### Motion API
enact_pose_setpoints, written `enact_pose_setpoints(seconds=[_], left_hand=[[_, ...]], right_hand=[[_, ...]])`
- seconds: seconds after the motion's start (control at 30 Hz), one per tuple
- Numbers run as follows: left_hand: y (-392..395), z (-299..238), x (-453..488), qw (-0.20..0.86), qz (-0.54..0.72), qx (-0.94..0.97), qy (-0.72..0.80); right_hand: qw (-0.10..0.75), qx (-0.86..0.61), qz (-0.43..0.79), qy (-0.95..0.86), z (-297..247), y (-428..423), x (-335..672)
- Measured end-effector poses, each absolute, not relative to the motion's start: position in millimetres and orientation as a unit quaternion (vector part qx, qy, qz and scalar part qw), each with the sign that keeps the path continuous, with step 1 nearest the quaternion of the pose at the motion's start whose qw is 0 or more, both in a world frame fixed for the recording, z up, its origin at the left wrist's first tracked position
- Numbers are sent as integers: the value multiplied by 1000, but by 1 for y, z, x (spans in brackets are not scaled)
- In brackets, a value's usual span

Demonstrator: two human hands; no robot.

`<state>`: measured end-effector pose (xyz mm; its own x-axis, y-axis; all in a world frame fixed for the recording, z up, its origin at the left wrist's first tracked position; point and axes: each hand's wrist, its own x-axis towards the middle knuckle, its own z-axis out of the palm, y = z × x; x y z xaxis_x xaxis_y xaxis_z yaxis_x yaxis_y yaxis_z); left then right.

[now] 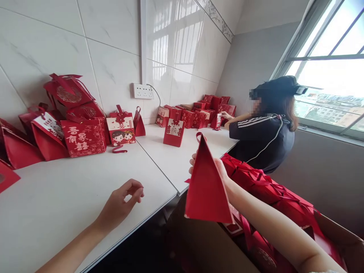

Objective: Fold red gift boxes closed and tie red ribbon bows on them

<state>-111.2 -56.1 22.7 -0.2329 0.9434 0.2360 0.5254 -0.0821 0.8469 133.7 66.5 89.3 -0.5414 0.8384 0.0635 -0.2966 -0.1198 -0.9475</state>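
Observation:
My right hand point(223, 170) grips a red triangular gift box point(206, 189) with a ribbon loop at its peak. It holds the box upright above the edge of a large carton, plain side toward me; part of the hand is hidden behind it. Over the white table point(71, 197), my left hand point(123, 201) is loosely closed, thumb and fingertips brought together with nothing visible between them. A red gift box with a white printed panel point(174, 131) stands farther back on the table. Beside the wall socket stands a box with two cartoon figures point(121, 131), a loose red ribbon point(119, 150) lying before it.
Several red gift boxes point(85, 138) crowd the left along the tiled wall, and more point(196, 117) stand at the back. The carton point(330, 223) at right holds many red boxes. A co-worker point(264, 129) sits beyond it, one hand point(226, 115) at a small box.

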Motion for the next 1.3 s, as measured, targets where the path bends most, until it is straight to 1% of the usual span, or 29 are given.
enact_pose_setpoints(seconds=[0.1, 0.17, 0.23, 0.33, 0.47, 0.53, 0.63, 0.77, 0.83, 0.93, 1.0, 1.07, 1.2, 1.3], left_hand=[[-54, 23, -113, 242, 448, 579, 636], [-54, 24, -114, 250, 451, 578, 633], [-54, 24, -115, 256, 457, 577, 627], [-55, 26, -114, 259, 459, 576, 625], [-55, 26, -114, 259, 456, 576, 627], [-55, 26, -114, 257, 453, 578, 628], [-55, 26, -114, 253, 453, 576, 632], [-55, 26, -115, 253, 453, 574, 633], [-53, 26, -115, 251, 452, 577, 632], [-52, 23, -116, 246, 445, 582, 634], [-52, 22, -117, 248, 437, 583, 638], [-52, 22, -118, 254, 430, 575, 649], [-50, 20, -121, 255, 412, 554, 677], [-44, 11, -126, 211, 403, 551, 700]], right_hand=[[336, -314, 806, -372, 94, 60, 132], [347, -343, 814, -314, 95, 57, 131], [386, -354, 802, -286, 93, 55, 132], [413, -351, 795, -272, 90, 54, 137], [393, -298, 805, -330, 91, 48, 151], [403, -272, 798, -357, 95, 44, 157], [436, -282, 774, -361, 98, 40, 167], [482, -361, 732, -319, 98, 52, 193], [541, -389, 682, -301, 100, 62, 215], [652, -404, 571, -292, 108, 73, 253], [680, -407, 531, -300, 113, 74, 276], [681, -404, 528, -307, 118, 72, 295], [660, -420, 561, -271, 118, 60, 315], [618, -430, 602, -267, 113, 49, 316]])
